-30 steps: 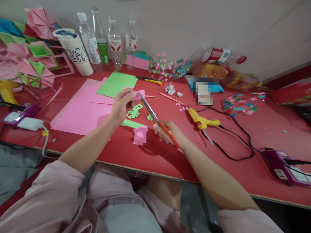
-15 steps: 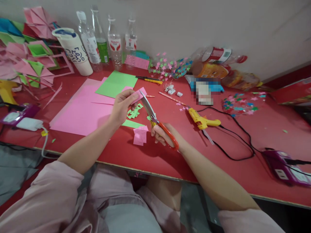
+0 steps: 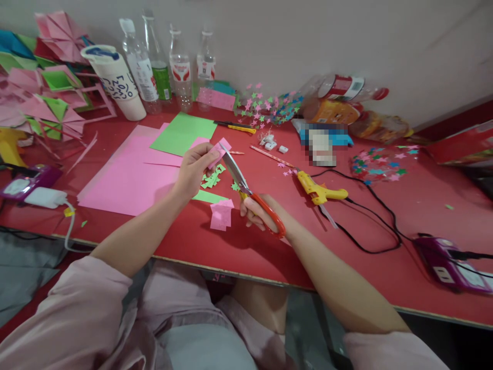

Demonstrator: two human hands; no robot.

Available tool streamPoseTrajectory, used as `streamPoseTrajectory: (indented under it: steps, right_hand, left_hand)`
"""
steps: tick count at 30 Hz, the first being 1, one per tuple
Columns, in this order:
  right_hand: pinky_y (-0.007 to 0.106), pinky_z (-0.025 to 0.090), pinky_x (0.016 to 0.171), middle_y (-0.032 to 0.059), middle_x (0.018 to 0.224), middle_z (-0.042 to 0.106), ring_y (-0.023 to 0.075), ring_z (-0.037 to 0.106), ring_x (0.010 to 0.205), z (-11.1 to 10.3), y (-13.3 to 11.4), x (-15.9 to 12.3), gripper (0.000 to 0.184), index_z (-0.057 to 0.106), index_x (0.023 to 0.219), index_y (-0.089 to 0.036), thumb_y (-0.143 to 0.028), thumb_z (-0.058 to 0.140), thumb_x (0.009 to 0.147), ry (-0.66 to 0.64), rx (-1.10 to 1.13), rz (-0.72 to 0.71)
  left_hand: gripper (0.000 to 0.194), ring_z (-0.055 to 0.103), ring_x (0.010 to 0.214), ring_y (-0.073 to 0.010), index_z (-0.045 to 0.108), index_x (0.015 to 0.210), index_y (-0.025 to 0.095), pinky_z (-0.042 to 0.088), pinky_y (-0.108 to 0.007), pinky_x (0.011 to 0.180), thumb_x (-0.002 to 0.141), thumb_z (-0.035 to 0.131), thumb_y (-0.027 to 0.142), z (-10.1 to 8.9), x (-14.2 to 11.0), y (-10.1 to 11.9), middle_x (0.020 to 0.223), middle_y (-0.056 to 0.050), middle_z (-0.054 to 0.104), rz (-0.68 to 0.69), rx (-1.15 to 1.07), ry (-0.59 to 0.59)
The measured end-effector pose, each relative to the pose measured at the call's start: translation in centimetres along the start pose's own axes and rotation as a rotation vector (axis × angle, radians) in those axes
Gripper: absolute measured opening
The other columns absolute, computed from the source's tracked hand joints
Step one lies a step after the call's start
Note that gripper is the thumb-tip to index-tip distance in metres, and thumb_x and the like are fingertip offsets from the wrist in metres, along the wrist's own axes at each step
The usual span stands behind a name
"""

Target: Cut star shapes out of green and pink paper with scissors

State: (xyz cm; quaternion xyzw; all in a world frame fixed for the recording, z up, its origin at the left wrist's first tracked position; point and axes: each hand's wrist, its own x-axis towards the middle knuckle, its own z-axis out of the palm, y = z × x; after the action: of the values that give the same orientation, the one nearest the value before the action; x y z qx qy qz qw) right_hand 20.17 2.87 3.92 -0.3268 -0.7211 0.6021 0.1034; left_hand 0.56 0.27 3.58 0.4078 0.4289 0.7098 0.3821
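Observation:
A small piece of pink paper is pinched between the thumb and fingers of my left hand, held above the table. Red-handled scissors sit in my right hand, their blades pointing up and left with the tips at the paper's edge. Below my hands lie small pink paper squares, a pile of green paper cuttings and a green strip. Large pink sheets and a green sheet lie left of and behind my left hand.
A yellow glue gun with a black cord rests on the red table, right of my right hand. Purple power strips stand at both sides. Bottles, a white tumbler, paper stars and a yellow cutter lie farther back.
The pink paper has shifted very slightly at the scissor tips, and the scissor handles have moved a little to the right. Both hands otherwise stay in place.

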Motion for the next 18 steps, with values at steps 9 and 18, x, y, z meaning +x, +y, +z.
streamPoseTrajectory:
  steps: [9,18]
  right_hand:
    - [0.024,0.046,0.045,-0.0089,0.034,0.034,0.0069,0.038,0.030,0.1,0.0,0.1,0.042,0.048,0.060,-0.019,-0.054,0.047,0.083,0.027,-0.055,0.040]
    - [0.024,0.045,0.040,-0.0099,0.032,0.034,0.0062,0.034,0.026,0.9,0.6,0.1,0.053,0.046,0.061,-0.020,-0.071,0.046,0.076,0.052,0.043,0.031]
  left_hand:
    - [0.025,0.030,0.041,-0.0020,0.042,0.052,0.017,0.020,-0.018,0.039,0.070,0.058,0.023,-0.5,0.4,0.1,0.047,0.006,0.033,-0.030,0.013,-0.057]
    - [0.025,0.034,0.040,-0.0026,0.043,0.055,0.017,0.022,-0.018,0.039,0.074,0.058,0.025,0.0,-0.1,-1.0,0.047,0.006,0.040,-0.023,-0.024,-0.016]
